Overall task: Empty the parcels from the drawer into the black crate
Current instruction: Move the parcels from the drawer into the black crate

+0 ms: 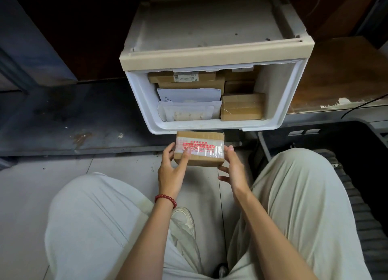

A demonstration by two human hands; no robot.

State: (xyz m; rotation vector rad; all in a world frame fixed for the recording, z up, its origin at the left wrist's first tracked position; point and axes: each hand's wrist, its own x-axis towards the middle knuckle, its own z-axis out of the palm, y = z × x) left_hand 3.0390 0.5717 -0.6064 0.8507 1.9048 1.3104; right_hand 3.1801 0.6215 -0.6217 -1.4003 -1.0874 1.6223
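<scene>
Your left hand (171, 170) and right hand (233, 170) grip brown parcel (199, 148) at centre of view, fingers curled round its ends. Tape band across its top carries red Chinese print, too small to read. White drawer (273, 86) at 12 o'clock, open, holds brown boxes (242, 107), white envelopes (189, 109); barcode label (185, 77) on rear box. Black crate (357, 145) at 3 o'clock
</scene>
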